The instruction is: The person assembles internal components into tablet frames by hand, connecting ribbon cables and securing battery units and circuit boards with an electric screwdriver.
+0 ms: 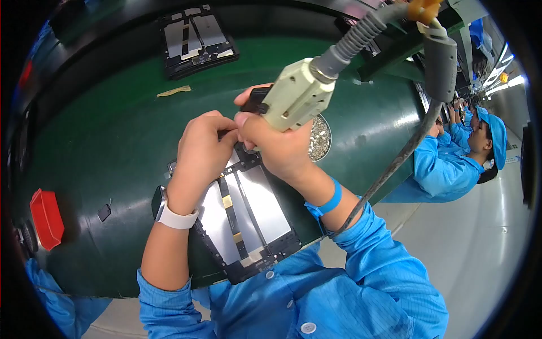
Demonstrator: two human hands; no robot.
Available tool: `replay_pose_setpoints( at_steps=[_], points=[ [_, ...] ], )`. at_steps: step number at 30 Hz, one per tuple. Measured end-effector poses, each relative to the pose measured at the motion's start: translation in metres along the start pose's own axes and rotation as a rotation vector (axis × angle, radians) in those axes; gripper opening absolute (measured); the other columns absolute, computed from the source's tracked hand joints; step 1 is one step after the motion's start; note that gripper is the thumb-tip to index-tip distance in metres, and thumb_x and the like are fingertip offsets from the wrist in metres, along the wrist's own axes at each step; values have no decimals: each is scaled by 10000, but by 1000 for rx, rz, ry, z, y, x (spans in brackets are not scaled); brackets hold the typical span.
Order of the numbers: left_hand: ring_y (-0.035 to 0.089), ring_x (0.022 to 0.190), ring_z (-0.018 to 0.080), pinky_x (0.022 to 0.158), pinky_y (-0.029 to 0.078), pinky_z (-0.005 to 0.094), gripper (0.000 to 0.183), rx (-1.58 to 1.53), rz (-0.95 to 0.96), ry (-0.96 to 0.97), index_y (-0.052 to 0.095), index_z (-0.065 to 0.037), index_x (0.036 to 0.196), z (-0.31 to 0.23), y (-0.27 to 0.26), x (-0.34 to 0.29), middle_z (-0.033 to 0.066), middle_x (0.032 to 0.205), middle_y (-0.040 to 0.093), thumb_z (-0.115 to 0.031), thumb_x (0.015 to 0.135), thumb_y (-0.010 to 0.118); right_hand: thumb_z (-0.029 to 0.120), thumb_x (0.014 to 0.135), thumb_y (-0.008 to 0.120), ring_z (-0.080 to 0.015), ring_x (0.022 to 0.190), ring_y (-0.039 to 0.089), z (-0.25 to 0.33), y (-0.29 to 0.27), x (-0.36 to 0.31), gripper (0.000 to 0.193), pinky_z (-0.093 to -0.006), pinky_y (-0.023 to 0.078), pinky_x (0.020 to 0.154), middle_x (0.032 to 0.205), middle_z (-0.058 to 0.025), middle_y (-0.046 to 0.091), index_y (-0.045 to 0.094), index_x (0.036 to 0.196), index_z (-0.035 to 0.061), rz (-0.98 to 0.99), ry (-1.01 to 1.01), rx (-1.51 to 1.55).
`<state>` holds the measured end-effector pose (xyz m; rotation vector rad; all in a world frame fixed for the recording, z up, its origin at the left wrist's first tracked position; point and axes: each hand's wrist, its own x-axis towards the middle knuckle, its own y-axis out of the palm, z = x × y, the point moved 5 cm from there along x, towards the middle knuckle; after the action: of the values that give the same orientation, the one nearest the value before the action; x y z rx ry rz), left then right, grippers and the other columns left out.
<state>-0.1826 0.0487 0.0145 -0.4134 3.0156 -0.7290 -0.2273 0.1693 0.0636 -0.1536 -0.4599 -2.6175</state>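
An opened flat electronic device (265,195), with silvery panels in a black frame, lies at the front edge of a green counter (113,141), directly before a person in a blue jacket. The two hands are close together over the device's far end. The right hand (282,144) is clamped around a cream-coloured power tool (299,93) joined to a ribbed grey hose (361,37). The left hand (204,141) has its fingers bunched near the tool's lower end; whether they grip anything is hidden. A watch with a white band (179,219) is on the left wrist, and a blue band (333,200) on the right. Right of the device's far end is a round dish (330,137) of small silvery pieces. Well beyond the device sits a stack of similar devices (197,39), with a yellowish strip (174,91) between. Left of the device are a small dark piece (104,212) and, farther out, a red tray (53,217). Well to the device's right, a co-worker (451,164) wears a blue cap and jacket.
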Motion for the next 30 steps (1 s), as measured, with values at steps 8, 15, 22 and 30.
replay_pose_setpoints(
  at_steps=[8, 15, 22, 30],
  points=[
    [623, 850, 318, 757, 494, 377, 117, 99, -92, 176, 717, 12, 892, -10, -12, -19, 131, 864, 634, -22, 784, 687, -38, 803, 659, -93, 568, 557, -8, 4, -3, 212, -233, 454, 492, 781, -55, 601, 586, 1002, -30, 48, -19, -31],
    [473, 1254, 484, 1038, 397, 523, 629, 378, -138, 164, 612, -12, 1204, -44, -37, -132, 307, 1458, 415, -300, 701, 855, -30, 797, 687, -78, 564, 556, -1, 0, 1, 214, -226, 441, 489, 781, -39, 621, 620, 1000, -10, 59, -4, -74],
    [371, 1356, 534, 1090, 357, 546, 883, 582, -35, 24, 498, -84, 1401, -20, 12, -245, 327, 1525, 304, -438, 687, 879, -46, 788, 669, -122, 511, 564, 38, -26, 13, 235, -251, 451, 468, 681, -64, 603, 625, 1019, -45, -56, -167, -53],
    [581, 1212, 252, 999, 526, 372, 507, -907, -435, -342, 400, 52, 1407, 11, -27, -236, 193, 1364, 537, -66, 958, 603, -31, 782, 663, -129, 510, 552, 57, -106, 24, 229, -286, 481, 521, 633, -55, 579, 620, 1004, -70, -220, -218, -233]
  ],
)
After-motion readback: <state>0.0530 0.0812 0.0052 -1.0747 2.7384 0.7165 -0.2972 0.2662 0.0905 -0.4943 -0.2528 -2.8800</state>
